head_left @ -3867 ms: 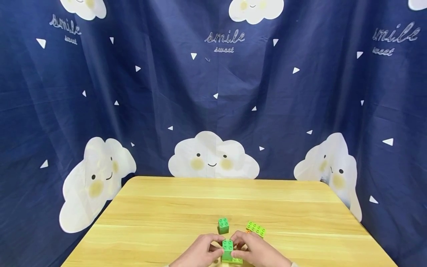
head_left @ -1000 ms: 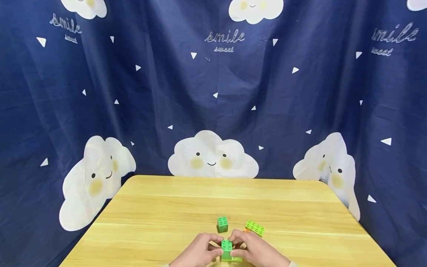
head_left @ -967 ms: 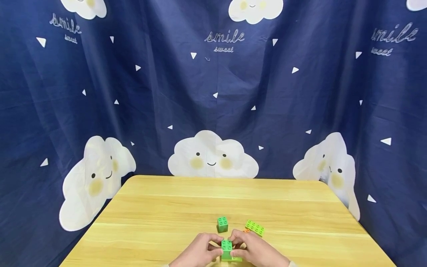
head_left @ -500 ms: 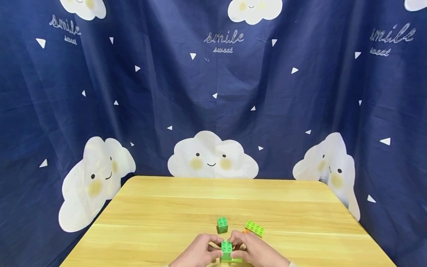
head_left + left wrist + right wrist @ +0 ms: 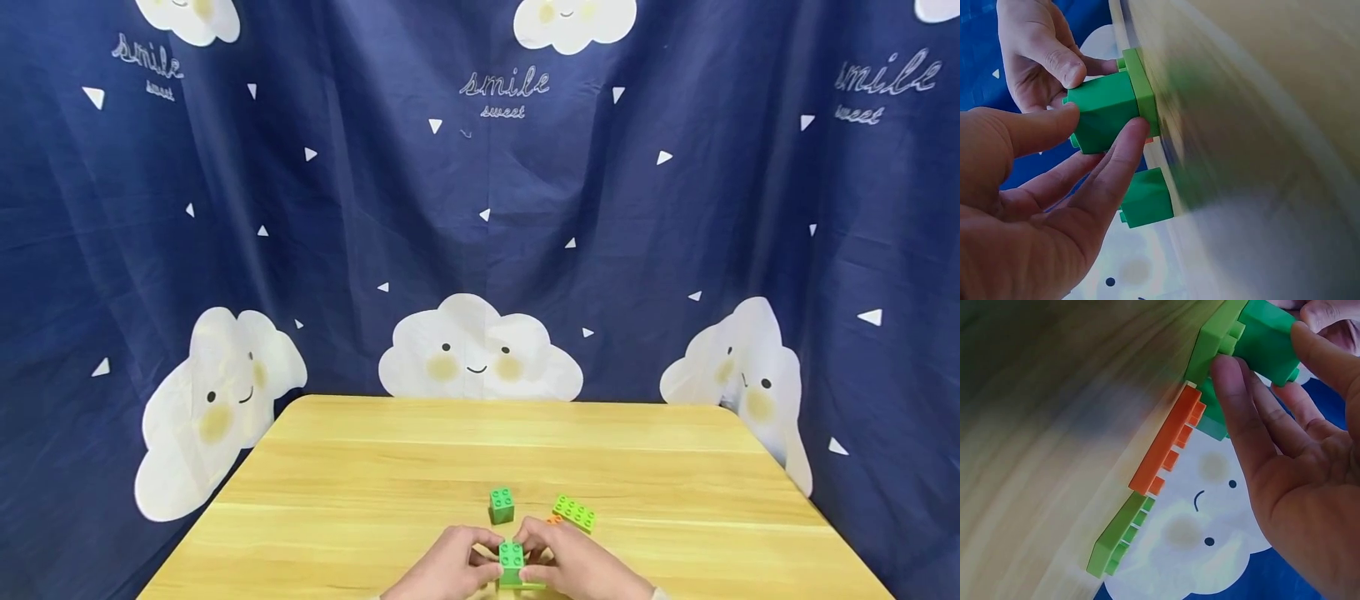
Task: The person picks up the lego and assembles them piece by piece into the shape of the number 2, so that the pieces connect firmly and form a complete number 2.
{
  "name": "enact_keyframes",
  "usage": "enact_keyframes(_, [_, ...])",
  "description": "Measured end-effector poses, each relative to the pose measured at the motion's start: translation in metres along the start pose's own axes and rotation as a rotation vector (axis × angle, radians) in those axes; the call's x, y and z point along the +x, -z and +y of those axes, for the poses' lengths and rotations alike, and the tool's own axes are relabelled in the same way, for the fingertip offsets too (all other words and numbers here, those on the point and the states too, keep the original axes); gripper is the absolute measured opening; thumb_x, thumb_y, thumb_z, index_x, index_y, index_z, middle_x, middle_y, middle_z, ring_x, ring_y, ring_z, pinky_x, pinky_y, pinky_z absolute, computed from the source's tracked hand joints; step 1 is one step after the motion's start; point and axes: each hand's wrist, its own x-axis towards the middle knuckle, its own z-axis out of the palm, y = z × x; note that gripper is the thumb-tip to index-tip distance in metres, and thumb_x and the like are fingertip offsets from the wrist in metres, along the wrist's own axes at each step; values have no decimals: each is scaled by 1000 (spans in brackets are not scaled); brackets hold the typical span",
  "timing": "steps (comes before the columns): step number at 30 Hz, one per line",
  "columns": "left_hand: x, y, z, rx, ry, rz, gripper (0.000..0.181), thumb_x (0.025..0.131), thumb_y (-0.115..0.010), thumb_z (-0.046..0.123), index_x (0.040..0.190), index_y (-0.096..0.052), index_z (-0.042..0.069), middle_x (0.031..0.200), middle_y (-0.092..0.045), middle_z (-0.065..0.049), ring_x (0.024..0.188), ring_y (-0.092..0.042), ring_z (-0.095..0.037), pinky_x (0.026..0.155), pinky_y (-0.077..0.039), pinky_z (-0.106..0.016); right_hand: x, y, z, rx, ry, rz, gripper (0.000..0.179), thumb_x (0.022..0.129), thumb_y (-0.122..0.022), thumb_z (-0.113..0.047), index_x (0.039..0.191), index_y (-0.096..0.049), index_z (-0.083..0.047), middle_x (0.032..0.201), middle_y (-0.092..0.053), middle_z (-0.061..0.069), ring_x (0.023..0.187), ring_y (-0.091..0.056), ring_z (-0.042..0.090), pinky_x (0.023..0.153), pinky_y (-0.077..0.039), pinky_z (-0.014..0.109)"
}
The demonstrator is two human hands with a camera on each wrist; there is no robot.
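A tall green building block (image 5: 511, 562) stands on one end of a flat lime-green block (image 5: 1142, 94) at the table's near side. My left hand (image 5: 452, 562) pinches it from the left, the thumb on its near side and a fingertip low by the seam with the lime block. From the right, my right hand (image 5: 573, 564) grips the same block; in the right wrist view its thumb rests against the green side and a fingertip (image 5: 1230, 370) touches the lime block's studs. My fingers hide much of the sides.
A second green block (image 5: 502, 506) stands just beyond the hands. To the right lie a lime-green studded block (image 5: 574, 512) and an orange flat block (image 5: 1166, 440), mostly hidden by my right hand in the head view. A patterned blue curtain (image 5: 480, 183) hangs behind the wooden table (image 5: 360, 475).
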Motion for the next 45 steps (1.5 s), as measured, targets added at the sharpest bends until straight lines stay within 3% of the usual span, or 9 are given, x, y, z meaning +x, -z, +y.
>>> enact_keyframes(1, [-2, 0, 4, 5, -4, -1, 18, 94, -73, 11, 112, -76, 14, 108, -74, 3, 91, -74, -16, 77, -62, -35, 0, 0, 0, 6, -7, -1, 16, 95, -74, -22, 105, -62, -23, 102, -72, -12, 94, -68, 2, 75, -55, 23])
enact_keyframes(3, [-14, -3, 30, 37, 0, 16, 18, 95, -71, 4, 112, -76, 9, 108, -74, 0, 91, -74, -18, 80, -62, -38, -1, 2, 0, 25, -14, -10, 17, 95, -74, -22, 108, -62, -23, 103, -71, -13, 95, -67, 3, 76, -56, 23])
enact_keyframes(10, [-7, -2, 12, 115, -25, 4, 21, 95, -74, 17, 115, -75, 13, 107, -73, 10, 90, -73, -8, 77, -62, -29, -7, 22, 2, -70, 61, 55, 38, 96, -73, -24, 130, -62, -12, 104, -71, -4, 93, -65, 2, 79, -57, 26])
enact_keyframes(17, [-2, -1, 12, 136, 11, -1, 32, 96, -73, 16, 124, -70, 1, 117, -72, -4, 95, -72, -14, 80, -62, -35, -12, 52, 13, -192, 103, 232, 35, 94, -75, -17, 127, -65, -9, 98, -66, 2, 89, -63, 5, 72, -57, 25])
enact_keyframes(19, [2, 0, 4, 151, 18, -9, 34, 96, -73, 19, 125, -70, 2, 118, -71, -3, 95, -72, -12, 80, -62, -32, -13, 57, 18, -211, 107, 252, 35, 93, -76, -14, 127, -66, -8, 97, -65, 2, 88, -62, 5, 71, -56, 24])
enact_keyframes(25, [25, 3, -47, 54, 26, -8, 30, 91, -79, 27, 119, -74, 17, 111, -71, 9, 91, -71, -9, 77, -61, -31, -10, 55, 29, -257, 115, 233, 39, 91, -78, -12, 126, -67, -1, 98, -66, 2, 85, -62, 7, 72, -57, 26])
enact_keyframes(28, [33, 4, -59, 41, 27, -6, 28, 90, -80, 27, 117, -75, 20, 109, -71, 10, 90, -71, -10, 76, -61, -32, -8, 51, 34, -292, 116, 218, 41, 90, -78, -11, 127, -65, 0, 101, -65, 2, 86, -62, 8, 73, -55, 26])
enact_keyframes(36, [28, 1, -46, 55, 36, -1, 28, 96, -74, 25, 123, -73, 18, 114, -71, 7, 92, -70, -8, 77, -60, -30, -8, 46, 40, -304, 89, 197, 39, 91, -77, -12, 128, -67, -3, 116, -68, 6, 82, -57, 1, 72, -53, 25])
enact_keyframes(45, [31, 5, -58, 18, 30, -18, 26, 90, -80, 28, 115, -75, 23, 109, -72, 11, 90, -71, -12, 77, -61, -32, -5, 41, 42, -325, 20, 171, 37, 90, -78, -16, 123, -71, -3, 109, -72, 3, 78, -55, -2, 70, -52, 24])
